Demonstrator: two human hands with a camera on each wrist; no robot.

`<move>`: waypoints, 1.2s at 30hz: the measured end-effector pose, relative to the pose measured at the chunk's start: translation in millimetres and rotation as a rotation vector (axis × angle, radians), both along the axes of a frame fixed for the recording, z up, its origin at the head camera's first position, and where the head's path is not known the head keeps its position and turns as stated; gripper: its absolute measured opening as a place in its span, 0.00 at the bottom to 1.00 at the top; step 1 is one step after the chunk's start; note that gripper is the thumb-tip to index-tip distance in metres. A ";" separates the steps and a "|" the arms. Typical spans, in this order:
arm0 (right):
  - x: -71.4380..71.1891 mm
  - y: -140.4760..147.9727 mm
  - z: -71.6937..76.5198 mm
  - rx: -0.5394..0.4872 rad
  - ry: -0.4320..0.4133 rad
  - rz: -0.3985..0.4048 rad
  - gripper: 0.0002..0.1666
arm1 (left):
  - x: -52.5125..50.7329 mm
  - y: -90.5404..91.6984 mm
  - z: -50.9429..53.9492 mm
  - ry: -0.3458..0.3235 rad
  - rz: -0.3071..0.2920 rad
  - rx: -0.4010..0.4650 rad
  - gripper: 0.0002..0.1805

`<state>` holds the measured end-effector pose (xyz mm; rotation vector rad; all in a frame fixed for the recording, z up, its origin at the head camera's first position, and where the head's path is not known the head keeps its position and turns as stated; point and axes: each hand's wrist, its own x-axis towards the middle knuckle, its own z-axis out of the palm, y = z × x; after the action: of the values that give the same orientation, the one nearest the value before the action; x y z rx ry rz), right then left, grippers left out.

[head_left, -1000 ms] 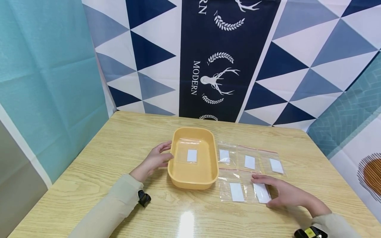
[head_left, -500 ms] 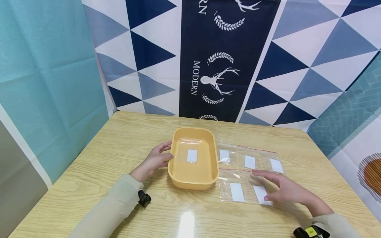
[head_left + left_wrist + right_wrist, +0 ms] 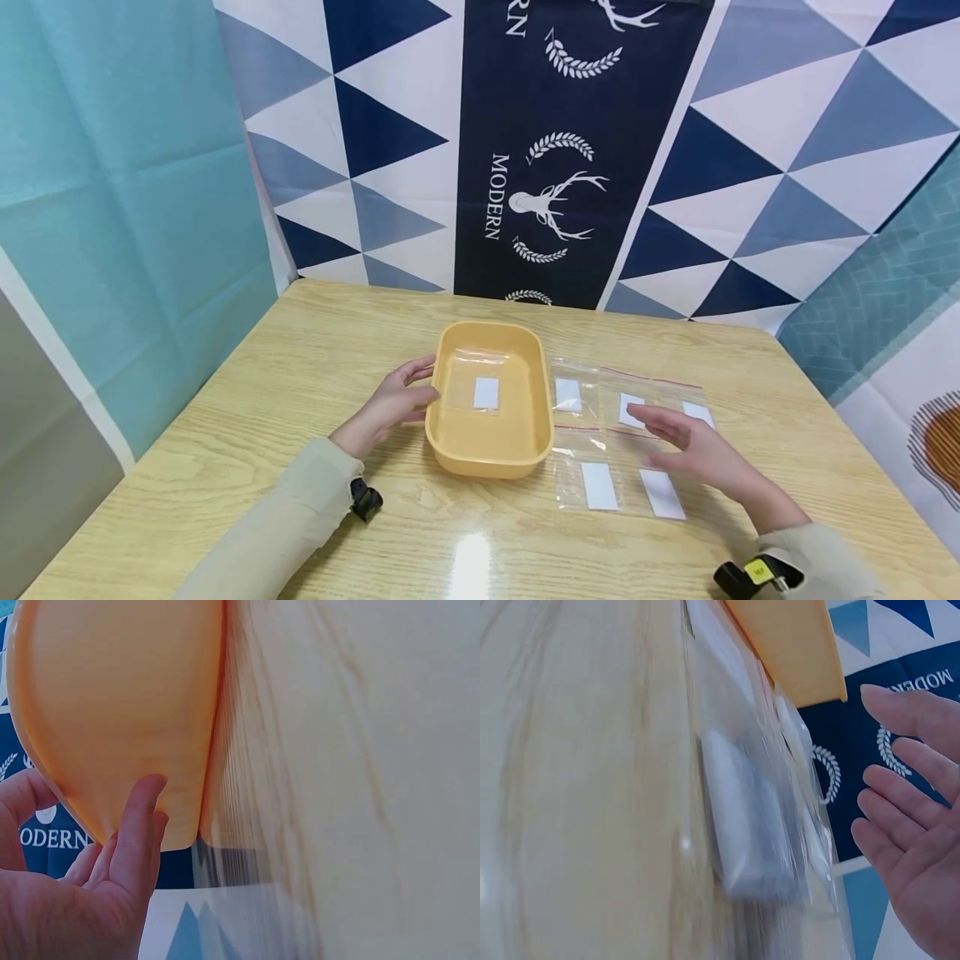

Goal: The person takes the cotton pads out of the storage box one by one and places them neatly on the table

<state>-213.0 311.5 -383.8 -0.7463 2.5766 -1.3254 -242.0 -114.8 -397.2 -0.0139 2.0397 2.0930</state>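
Observation:
My left hand (image 3: 390, 407) holds the left side of a yellow plastic tub (image 3: 491, 446); in the left wrist view the thumb lies at the rim and the fingers against the outer wall. Inside the tub lies a clear zip bag with a white rectangular piece (image 3: 486, 392). My right hand (image 3: 701, 446) hovers over flat zip bags to the tub's right, fingers apart and holding nothing. Two bags with white pieces (image 3: 599, 486) (image 3: 662, 493) lie in the front row. Behind them are three more, one with a white piece (image 3: 567, 395); the hand partly covers the other two.
The bags lie edge to edge on a wooden table (image 3: 315, 367). A patterned cloth (image 3: 405, 142) hangs behind the table's far edge, and a turquoise cloth (image 3: 142, 183) hangs at the left. Each wrist wears a small black camera (image 3: 365, 500).
My right hand has lifted off the front right bag and moved up and away, over the back row. That bag stays on the table. The left hand keeps its place at the tub.

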 end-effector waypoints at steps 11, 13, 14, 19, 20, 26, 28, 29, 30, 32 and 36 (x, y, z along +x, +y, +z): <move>-12.4 -29.5 5.3 -0.066 -0.031 -0.096 0.36 | 0.3 0.6 1.1 0.008 0.006 -0.022 0.36; -15.3 -34.2 5.8 -0.085 -0.050 -0.115 0.36 | 0.5 1.0 1.4 0.011 0.003 -0.023 0.36; -16.7 -36.5 5.8 -0.095 -0.055 -0.124 0.36 | 0.6 1.2 1.6 0.011 0.002 -0.022 0.36; -23.4 -47.8 5.0 -0.142 -0.070 -0.151 0.37 | 0.9 1.7 2.1 -0.003 0.008 -0.012 0.35; -24.6 -50.4 5.1 -0.143 -0.069 -0.157 0.37 | 0.8 1.5 2.2 -0.009 0.011 -0.010 0.35; -30.3 -65.4 9.9 -0.132 -0.049 -0.193 0.34 | 0.4 0.9 1.9 0.005 0.007 -0.019 0.35; -32.7 -70.1 12.5 -0.137 -0.052 -0.195 0.33 | 0.3 0.7 1.7 0.010 0.006 -0.022 0.35; -33.7 -72.6 13.9 -0.142 -0.056 -0.194 0.33 | 0.1 0.7 1.5 0.006 0.008 -0.019 0.35; -34.7 -75.1 15.3 -0.150 -0.061 -0.192 0.33 | 0.0 0.7 1.5 0.000 0.009 -0.015 0.35; -37.0 -80.3 17.6 -0.164 -0.068 -0.188 0.34 | -0.1 0.9 0.7 -0.001 0.009 -0.014 0.34; -41.7 -90.5 22.9 -0.171 -0.066 -0.186 0.36 | -0.4 1.4 -0.5 -0.002 0.014 -0.014 0.34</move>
<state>-254.7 221.0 -360.9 -0.4874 2.5565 -1.6123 -242.4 -113.4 -397.7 -0.0324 2.0583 2.0863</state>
